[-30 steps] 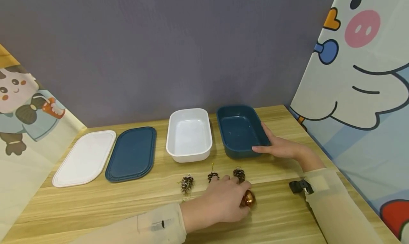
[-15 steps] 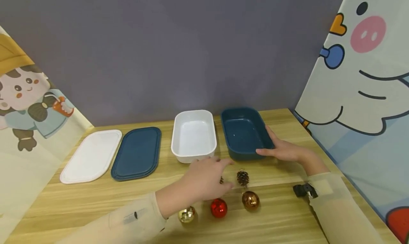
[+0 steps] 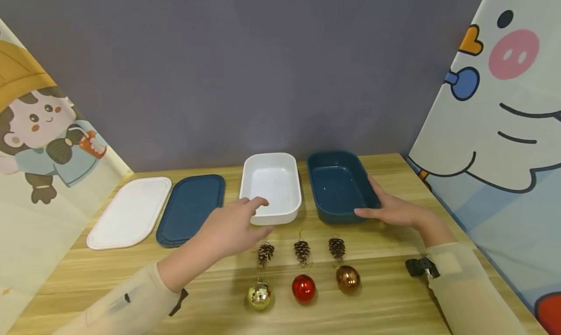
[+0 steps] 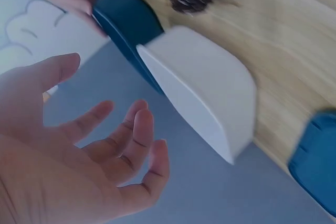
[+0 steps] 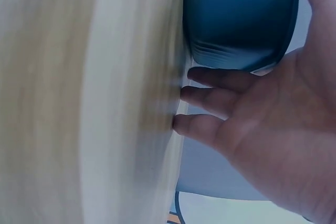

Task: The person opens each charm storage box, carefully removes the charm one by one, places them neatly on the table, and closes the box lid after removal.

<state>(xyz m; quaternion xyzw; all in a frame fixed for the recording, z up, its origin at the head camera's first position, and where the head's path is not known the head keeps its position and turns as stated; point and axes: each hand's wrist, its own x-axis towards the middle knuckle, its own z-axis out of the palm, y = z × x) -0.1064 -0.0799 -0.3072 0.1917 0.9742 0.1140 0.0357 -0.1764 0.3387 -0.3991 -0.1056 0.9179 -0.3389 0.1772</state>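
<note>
In the head view my left hand (image 3: 234, 226) hangs over the table in front of the white box (image 3: 270, 216), fingers loosely spread and holding nothing. The left wrist view shows its palm bare. My right hand (image 3: 396, 211) rests at the near right corner of the dark blue box (image 3: 339, 218), thumb at the front and straight fingers along the side. Three pine cones (image 3: 302, 252) lie in a row before the boxes. Nearer me are a gold ball (image 3: 259, 295), a red ball (image 3: 304, 288) and a copper-brown ball (image 3: 348, 279), all shiny.
To the left lie two flat lids, a white lid (image 3: 130, 213) and a dark blue lid (image 3: 191, 209). A grey wall (image 3: 245, 72) rises behind the wooden table (image 3: 385, 296). Printed panels with cartoon figures stand at both sides.
My left hand has drawn back leftward from the copper-brown ball and over the pine cones, exposing the ornaments. The right hand stays at the blue box. The head view has shifted slightly.
</note>
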